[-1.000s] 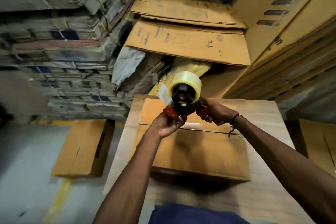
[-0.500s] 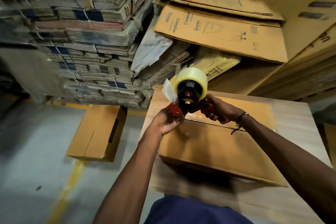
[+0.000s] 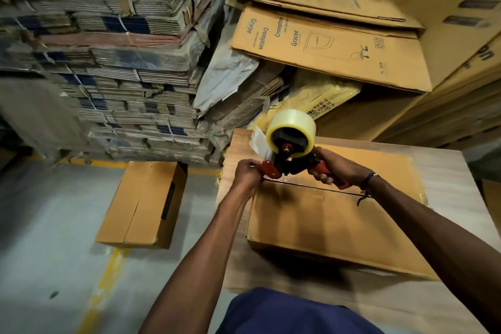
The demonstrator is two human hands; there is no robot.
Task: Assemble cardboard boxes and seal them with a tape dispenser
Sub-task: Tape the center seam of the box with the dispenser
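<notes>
A closed cardboard box [image 3: 333, 225] lies flat on the wooden surface [image 3: 447, 171], its long axis running left to right with the right end a little nearer, and the seam between its two top flaps follows that same line across the lid. Just above the left end of that seam the tape dispenser [image 3: 287, 156] is held off the box, its long axis also roughly left to right: the red handle points right and slightly near, the red front end points left, and the roll of clear tape [image 3: 292, 130] stands uppermost with its open core facing the camera. The right hand [image 3: 334, 167] is clamped round the red handle, fingers curled under it (a dark cord sits on that wrist). The left hand [image 3: 248, 173] is at the dispenser's front end, fingertips pinched together there at the left edge of the box; whether they hold the loose tape end or the red nose itself cannot be told. A pale strip of tape rises from the front end toward the roll. On the floor [image 3: 54, 225] to the left lies another closed box [image 3: 143, 205], well apart from the surface. Beyond stand bundled stacks of flattened cartons [image 3: 108, 62] and printed flat cartons [image 3: 325, 46] leaning at the far right.
</notes>
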